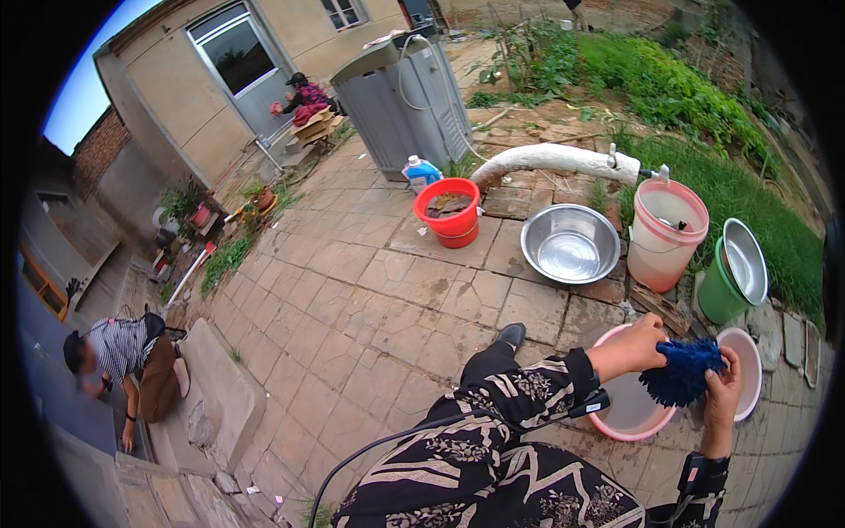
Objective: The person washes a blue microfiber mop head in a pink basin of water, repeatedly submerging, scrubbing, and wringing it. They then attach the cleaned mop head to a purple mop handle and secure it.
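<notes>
A dark blue, shaggy chenille cloth (683, 371) is stretched between my two hands. On its left edge my left hand (630, 346) pinches it with thumb and fingers. My right hand (721, 389) grips the opposite edge. Below the cloth stands a pink-rimmed basin (634, 432) with cloudy greyish water in it. The cloth and my left forearm cover part of that basin. A second pale pink basin (747, 376) sits just behind my right hand.
Ahead stand a stainless steel basin (571, 245), a red bucket (455, 231) holding dark wet contents, a tall pinkish bucket (663, 244) under a wrapped tap pipe (554, 162), and a green bucket (719, 290). Beyond are a grey washing machine (409, 112) and a blue bottle (421, 173). A person (132, 356) bends at left.
</notes>
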The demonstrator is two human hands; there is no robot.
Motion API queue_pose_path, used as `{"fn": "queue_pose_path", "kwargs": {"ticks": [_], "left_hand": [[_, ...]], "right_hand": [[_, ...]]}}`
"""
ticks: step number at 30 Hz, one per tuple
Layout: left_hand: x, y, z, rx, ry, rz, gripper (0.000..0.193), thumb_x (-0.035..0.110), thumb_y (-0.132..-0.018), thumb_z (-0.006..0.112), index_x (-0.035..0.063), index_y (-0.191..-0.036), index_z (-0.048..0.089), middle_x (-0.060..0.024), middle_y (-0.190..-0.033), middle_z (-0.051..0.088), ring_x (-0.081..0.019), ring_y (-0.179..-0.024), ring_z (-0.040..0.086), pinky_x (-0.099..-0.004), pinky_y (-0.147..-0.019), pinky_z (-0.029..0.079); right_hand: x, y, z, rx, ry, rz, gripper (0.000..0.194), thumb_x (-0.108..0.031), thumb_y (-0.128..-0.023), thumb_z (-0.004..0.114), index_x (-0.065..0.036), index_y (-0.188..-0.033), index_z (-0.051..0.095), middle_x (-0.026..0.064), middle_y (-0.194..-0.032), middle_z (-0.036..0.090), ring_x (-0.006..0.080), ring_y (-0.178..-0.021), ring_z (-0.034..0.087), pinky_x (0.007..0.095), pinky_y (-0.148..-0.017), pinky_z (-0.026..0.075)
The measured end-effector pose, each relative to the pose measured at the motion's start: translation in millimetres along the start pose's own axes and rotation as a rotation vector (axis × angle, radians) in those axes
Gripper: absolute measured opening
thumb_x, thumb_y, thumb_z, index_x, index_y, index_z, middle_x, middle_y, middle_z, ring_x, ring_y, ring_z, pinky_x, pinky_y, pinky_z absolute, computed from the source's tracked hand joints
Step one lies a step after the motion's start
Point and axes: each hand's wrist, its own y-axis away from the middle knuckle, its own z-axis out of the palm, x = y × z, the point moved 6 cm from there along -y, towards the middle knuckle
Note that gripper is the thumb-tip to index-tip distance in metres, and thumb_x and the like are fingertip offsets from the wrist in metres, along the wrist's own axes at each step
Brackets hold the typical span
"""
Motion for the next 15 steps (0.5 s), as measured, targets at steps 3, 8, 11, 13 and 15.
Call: {"fn": "queue_pose_path", "kwargs": {"ticks": [3, 8, 11, 13, 15], "left_hand": [[-8, 0, -1, -0.188, 0.073, -0.186, 0.034, 0.025, -0.074, 0.069, 0.008, -0.103, 0.068, -0.0206, -0.088, 0.066, -0.036, -0.084, 0.065, -0.0421, -0.076, 0.051], [13, 8, -17, -0.193, 0.138, -0.186, 0.039, 0.029, -0.08, 0.068, 0.0033, -0.108, 0.059, -0.0213, -0.09, 0.066, -0.037, -0.088, 0.064, -0.0422, -0.077, 0.049], [25, 10, -28, -0.133, 0.265, -0.151, 0.035, 0.03, -0.083, 0.068, 0.0024, -0.101, 0.056, -0.0224, -0.09, 0.066, -0.0374, -0.088, 0.064, -0.0425, -0.076, 0.048], [27, 8, -34, -0.107, 0.303, -0.146, 0.035, 0.03, -0.083, 0.068, 0.0025, -0.101, 0.056, -0.022, -0.089, 0.065, -0.0368, -0.087, 0.064, -0.0422, -0.076, 0.048], [24, 6, -34, -0.155, 0.336, -0.162, 0.038, 0.033, -0.082, 0.069, 0.0035, -0.102, 0.056, -0.0206, -0.092, 0.065, -0.0339, -0.088, 0.064, -0.0409, -0.078, 0.048]], "right_hand": [[16, -6, -17, 0.011, 0.063, 0.037, 0.046, 0.003, -0.084, 0.062, -0.005, -0.128, 0.049, 0.0046, -0.112, 0.059, 0.0134, -0.101, 0.058, 0.0279, -0.091, 0.047], [27, -5, -16, -0.058, 0.248, 0.121, 0.046, -0.005, -0.084, 0.066, -0.006, -0.127, 0.049, 0.0033, -0.107, 0.06, 0.0124, -0.098, 0.058, 0.0273, -0.089, 0.047], [29, 6, 7, -0.184, 0.19, 0.238, 0.061, -0.009, -0.076, 0.075, -0.008, -0.131, 0.048, 0.0022, -0.108, 0.057, 0.0134, -0.104, 0.056, 0.027, -0.091, 0.046], [27, 11, 25, -0.296, 0.133, 0.246, 0.069, -0.008, -0.071, 0.078, -0.008, -0.133, 0.047, 0.0012, -0.108, 0.056, 0.0142, -0.106, 0.055, 0.027, -0.092, 0.046], [38, 15, 28, -0.278, 0.339, 0.477, 0.077, -0.008, -0.063, 0.081, -0.006, -0.133, 0.049, 0.0024, -0.112, 0.056, 0.0164, -0.11, 0.054, 0.0298, -0.096, 0.045]]}}
